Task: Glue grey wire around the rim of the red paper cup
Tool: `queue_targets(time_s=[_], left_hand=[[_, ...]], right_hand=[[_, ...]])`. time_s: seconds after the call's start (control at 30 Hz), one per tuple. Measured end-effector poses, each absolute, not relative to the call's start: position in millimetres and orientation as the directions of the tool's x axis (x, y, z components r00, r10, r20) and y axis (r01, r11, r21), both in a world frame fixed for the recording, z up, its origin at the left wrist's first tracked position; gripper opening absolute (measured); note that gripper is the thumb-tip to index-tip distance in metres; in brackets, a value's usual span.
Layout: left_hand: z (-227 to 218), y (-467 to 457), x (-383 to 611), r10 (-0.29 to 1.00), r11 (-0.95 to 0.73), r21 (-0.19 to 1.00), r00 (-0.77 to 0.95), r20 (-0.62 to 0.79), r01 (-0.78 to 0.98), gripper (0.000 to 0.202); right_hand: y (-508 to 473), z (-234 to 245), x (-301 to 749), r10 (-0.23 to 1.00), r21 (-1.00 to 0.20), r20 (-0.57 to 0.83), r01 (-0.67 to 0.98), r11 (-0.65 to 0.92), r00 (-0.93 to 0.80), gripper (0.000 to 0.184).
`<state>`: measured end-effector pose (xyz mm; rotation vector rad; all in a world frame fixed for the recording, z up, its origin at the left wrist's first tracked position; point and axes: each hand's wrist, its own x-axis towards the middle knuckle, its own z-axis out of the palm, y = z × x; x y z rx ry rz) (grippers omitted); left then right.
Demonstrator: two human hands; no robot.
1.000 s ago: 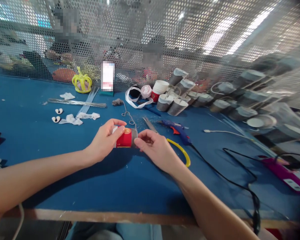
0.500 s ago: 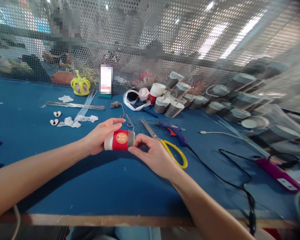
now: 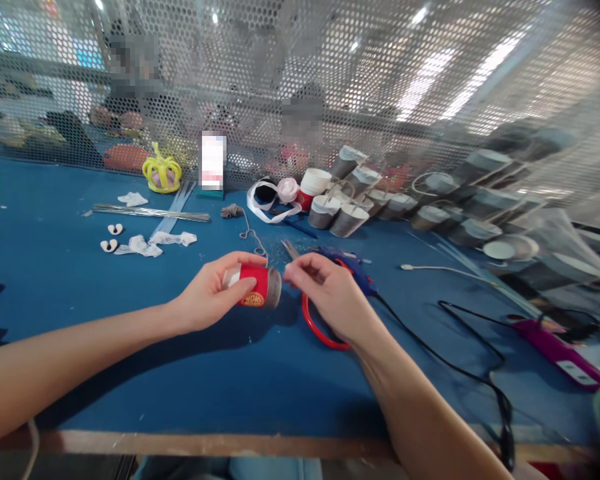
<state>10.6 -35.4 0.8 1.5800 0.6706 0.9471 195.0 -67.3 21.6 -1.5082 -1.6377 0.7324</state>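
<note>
My left hand [image 3: 213, 293] is wrapped round a red and white paper cup [image 3: 261, 277] held on its side above the table. The cup has a gold emblem, and grey yarn [image 3: 274, 290] is wound round it near its right-hand end. A strand runs from the cup back to a small bundle of grey yarn [image 3: 231, 211]. Just right of the cup, my right hand [image 3: 333, 293] has thumb and fingers pinched; anything between them is too small to make out. Under that hand lie scissors [image 3: 324, 335], with a red handle loop and the blade tips showing.
A blue glue gun [image 3: 363, 273] lies behind my right hand, its black cable trailing to a purple power strip [image 3: 560, 353]. Yarn-wrapped cups [image 3: 349, 220] stand along the mesh screen. Wires [image 3: 150, 212], white scraps and a yellow crown-shaped piece [image 3: 161, 175] are at the left.
The cup has turned, its emblem now lower, and shifted slightly right. My left thumb has come down across its front. My right hand has moved off the cup's rim to the right, over the scissors.
</note>
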Motion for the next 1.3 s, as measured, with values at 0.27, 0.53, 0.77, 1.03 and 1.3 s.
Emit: queue_targets(time_s=[0.27,0.53,0.77,1.03,1.3], left_hand=[[-3,-44,8,0.704,-0.375,0.927,0.651,0.283,0.002,0.024],[-9,-41,9,0.673,-0.444,0.895,0.675,0.303,0.040,0.026],[-12,-35,10,0.686,-0.402,0.914,0.680,0.259,0.057,0.037],[-1,-10,7,0.945,-0.155,0.966,0.254,0.206,-0.206,0.032],[-4,9,4,0.990,-0.082,0.910,0.076,0.123,-0.406,0.027]], right_hand=[[-65,17,195,0.990,-0.826,0.059,0.551,0.121,-0.129,0.043],[-67,15,190,0.971,-0.948,-0.063,0.318,0.014,-0.230,0.061],[-69,11,185,0.966,-0.849,0.090,0.489,0.201,-0.241,0.062],[-79,25,188,0.975,-0.388,0.223,0.918,0.083,0.006,0.038],[-112,-20,112,0.818,-0.243,0.103,0.783,0.572,-0.566,0.065]])
